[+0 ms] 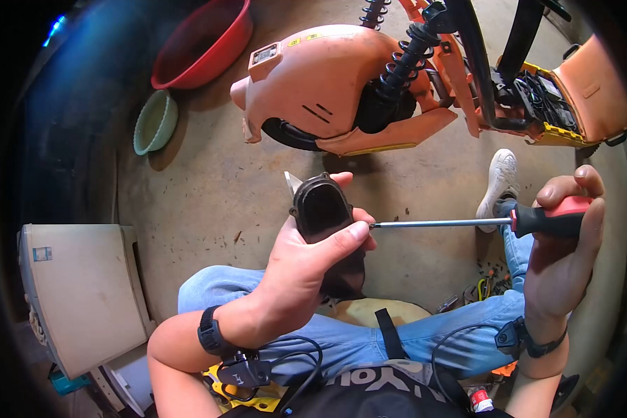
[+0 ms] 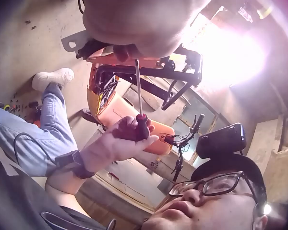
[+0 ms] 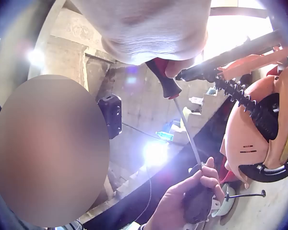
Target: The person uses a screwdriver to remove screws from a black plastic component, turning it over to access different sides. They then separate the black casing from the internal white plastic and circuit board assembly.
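Observation:
My left hand (image 1: 292,275) grips a black oval housing (image 1: 322,209) with a glossy face and small screw lugs on its rim; the thumb lies across it. A pale metal bracket (image 1: 292,182) sticks out behind the housing's upper left side, and shows a hole in the left wrist view. On the right, my right hand (image 1: 561,279) holds a screwdriver (image 1: 439,223) by its red and black handle, between fingers and thumb. The shaft runs level to the left, its tip right at the housing's edge beside the left thumb and fingertips. The housing's underside is hidden by the palm.
An orange scooter (image 1: 320,76) with black shock absorbers stands ahead, its battery bay uncovered. Red (image 1: 240,42) and pale green (image 1: 157,124) basins lie to its left on the concrete floor. A whitish cabinet (image 1: 83,292) stands at left. Small tools lie beside the right leg.

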The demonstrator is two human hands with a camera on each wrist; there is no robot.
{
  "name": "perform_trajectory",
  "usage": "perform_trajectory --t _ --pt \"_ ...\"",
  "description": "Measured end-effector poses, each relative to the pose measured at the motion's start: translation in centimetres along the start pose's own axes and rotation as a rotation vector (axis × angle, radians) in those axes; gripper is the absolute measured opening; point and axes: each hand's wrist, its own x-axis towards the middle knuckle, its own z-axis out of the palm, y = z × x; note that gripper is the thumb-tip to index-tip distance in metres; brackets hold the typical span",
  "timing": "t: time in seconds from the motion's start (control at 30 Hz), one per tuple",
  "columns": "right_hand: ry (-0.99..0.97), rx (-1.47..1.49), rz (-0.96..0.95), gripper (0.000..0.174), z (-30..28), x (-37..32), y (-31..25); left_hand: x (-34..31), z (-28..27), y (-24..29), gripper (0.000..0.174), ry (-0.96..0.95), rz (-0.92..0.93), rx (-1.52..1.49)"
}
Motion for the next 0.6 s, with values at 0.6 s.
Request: perform_trajectory --t 0.6 --pt "0.029 0.067 -0.058 0.043 0.7 0.1 0.3 0.0 0.1 0.0 0.066 0.086 0.138 0.018"
